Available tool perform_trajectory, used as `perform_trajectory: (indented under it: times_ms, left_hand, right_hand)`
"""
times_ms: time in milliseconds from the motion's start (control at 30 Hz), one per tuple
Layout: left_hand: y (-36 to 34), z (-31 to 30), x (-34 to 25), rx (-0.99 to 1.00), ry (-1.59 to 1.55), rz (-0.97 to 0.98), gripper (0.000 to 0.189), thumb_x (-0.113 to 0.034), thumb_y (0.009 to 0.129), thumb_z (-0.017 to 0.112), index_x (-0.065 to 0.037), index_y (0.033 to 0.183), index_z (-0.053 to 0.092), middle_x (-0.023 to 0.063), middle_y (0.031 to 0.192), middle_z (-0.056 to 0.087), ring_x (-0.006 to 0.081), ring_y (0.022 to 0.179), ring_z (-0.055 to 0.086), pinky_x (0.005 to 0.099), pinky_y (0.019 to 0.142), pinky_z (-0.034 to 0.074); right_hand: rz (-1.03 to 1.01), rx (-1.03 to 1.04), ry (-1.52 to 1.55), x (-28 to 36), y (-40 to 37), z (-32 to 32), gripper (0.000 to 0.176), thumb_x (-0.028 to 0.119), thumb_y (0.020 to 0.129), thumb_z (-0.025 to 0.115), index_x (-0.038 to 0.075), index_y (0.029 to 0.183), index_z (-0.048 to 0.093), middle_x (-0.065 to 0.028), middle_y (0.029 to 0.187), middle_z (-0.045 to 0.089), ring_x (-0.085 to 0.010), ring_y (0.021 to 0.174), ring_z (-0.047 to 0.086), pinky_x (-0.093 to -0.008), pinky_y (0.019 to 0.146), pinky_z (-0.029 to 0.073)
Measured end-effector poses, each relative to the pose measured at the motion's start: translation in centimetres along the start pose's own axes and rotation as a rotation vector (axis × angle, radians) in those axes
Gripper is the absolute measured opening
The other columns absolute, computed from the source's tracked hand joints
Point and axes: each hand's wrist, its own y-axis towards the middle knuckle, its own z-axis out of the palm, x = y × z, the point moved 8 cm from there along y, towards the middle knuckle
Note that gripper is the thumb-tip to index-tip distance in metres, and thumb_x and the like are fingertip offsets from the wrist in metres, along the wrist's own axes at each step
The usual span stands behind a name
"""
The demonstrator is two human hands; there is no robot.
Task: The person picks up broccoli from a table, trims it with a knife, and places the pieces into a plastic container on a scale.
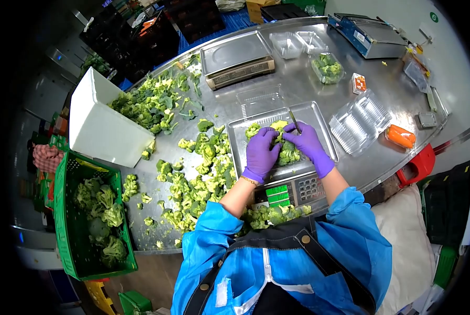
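A digital scale with a green display [278, 196] carries a steel tray [321, 131]. On the tray sits a clear plastic clamshell box [259, 100], its lid folded back, with broccoli florets [289, 154] in it. My left hand [261, 152], in a purple glove, is closed on florets at the box's left side. Across from it, my right hand [309, 144], also gloved, has its fingers curled at the florets and grips a thin dark knife [294, 118] that points away from me. The fingertips of both hands are partly hidden among the broccoli.
Loose florets [203, 173] cover the table left of the scale. A white bin [96, 121] lies tipped with trimmings, above a green crate [67, 220] of broccoli heads. A second scale [237, 55], empty clamshells [358, 123] and a filled box [328, 68] stand farther back and right.
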Motion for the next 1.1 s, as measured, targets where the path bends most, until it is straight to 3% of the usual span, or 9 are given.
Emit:
perform_trajectory:
  times_ms: [333,433,567,633,767,867,933,1033,1100]
  left_hand:
    - [0.0,0.3,0.8,0.007,-0.027,-0.017,0.031,-0.009,0.068,0.069,-0.004,0.096,0.058,0.0123,0.095,0.059,0.0299,0.087,0.059,0.0342,0.078,0.046]
    - [0.1,0.0,1.0,0.01,-0.107,-0.024,0.03,-0.01,0.068,0.068,-0.005,0.095,0.058,0.0122,0.096,0.059,0.03,0.088,0.058,0.0348,0.079,0.046]
    - [0.1,-2.0,-0.4,-0.059,-0.193,0.132,0.03,-0.012,0.069,0.067,-0.007,0.098,0.058,0.0132,0.102,0.059,0.0306,0.095,0.057,0.0358,0.086,0.044]
    - [-0.2,-3.9,1.1,-0.182,-0.208,0.079,0.03,-0.014,0.071,0.067,-0.006,0.099,0.059,0.0117,0.104,0.059,0.0257,0.097,0.056,0.0333,0.086,0.044]
    - [-2.1,-7.5,6.2,-0.485,-0.331,-0.152,0.022,-0.009,0.076,0.064,-0.005,0.097,0.06,0.0048,0.098,0.059,0.0141,0.083,0.053,0.0268,0.072,0.043]
    - [-3.2,-8.2,9.6,-0.57,-0.396,-0.221,0.022,-0.009,0.078,0.063,-0.004,0.099,0.059,0.003,0.098,0.058,0.0118,0.081,0.052,0.0242,0.07,0.043]
    - [-3.3,-8.0,10.4,-0.554,-0.4,-0.238,0.023,-0.009,0.078,0.063,-0.004,0.1,0.059,0.0028,0.097,0.057,0.0119,0.083,0.052,0.0251,0.071,0.043]
    - [-3.0,-7.6,8.9,-0.516,-0.326,-0.205,0.026,-0.01,0.077,0.064,-0.005,0.101,0.059,0.0042,0.097,0.057,0.0143,0.086,0.053,0.0265,0.074,0.043]
    - [-2.2,-6.8,6.7,-0.416,-0.241,-0.14,0.03,-0.016,0.074,0.067,-0.006,0.101,0.059,0.0068,0.098,0.058,0.0195,0.092,0.053,0.0304,0.081,0.042]
  right_hand:
    - [-0.188,-0.151,-0.502,3.2,-0.3,-0.5,0.012,0.015,0.075,0.062,0.004,0.081,0.062,-0.0049,0.074,0.062,-0.0164,0.068,0.059,-0.0301,0.066,0.047]
    - [0.135,-0.019,0.124,1.1,-1.0,-2.5,0.015,0.018,0.078,0.062,0.004,0.081,0.064,-0.0012,0.071,0.06,-0.0057,0.06,0.055,-0.0192,0.049,0.041]
    - [0.197,0.37,0.126,2.7,-5.0,-3.6,0.015,0.016,0.078,0.062,0.003,0.084,0.064,-0.0023,0.074,0.062,-0.0027,0.059,0.054,-0.0167,0.043,0.037]
    - [0.391,0.717,-0.089,0.8,-8.0,-3.2,0.016,0.012,0.075,0.065,0.001,0.087,0.064,-0.0041,0.077,0.064,-0.0058,0.065,0.057,-0.0185,0.05,0.042]
    - [0.198,0.545,0.173,0.3,-9.5,-4.1,0.02,0.004,0.07,0.068,-0.002,0.088,0.063,-0.0118,0.091,0.064,-0.0169,0.084,0.061,-0.0299,0.08,0.049]
    - [0.168,0.601,0.187,-0.9,-10.0,-4.8,0.016,0.003,0.073,0.064,-0.004,0.087,0.062,-0.0139,0.096,0.063,-0.0199,0.089,0.061,-0.0322,0.084,0.049]
    - [0.288,0.554,0.169,-1.0,-10.2,-5.2,0.015,0.006,0.075,0.063,-0.004,0.086,0.062,-0.0143,0.092,0.063,-0.0155,0.074,0.061,-0.0256,0.067,0.052]
    - [0.174,0.423,0.281,-1.1,-9.6,-5.9,0.017,0.013,0.073,0.065,-0.002,0.081,0.062,-0.01,0.079,0.064,-0.0032,0.043,0.043,-0.0158,0.038,0.032]
    - [0.163,0.386,0.256,-0.8,-9.4,-5.8,0.018,0.014,0.073,0.065,-0.002,0.082,0.062,-0.0086,0.077,0.064,-0.0028,0.044,0.043,-0.0155,0.039,0.033]
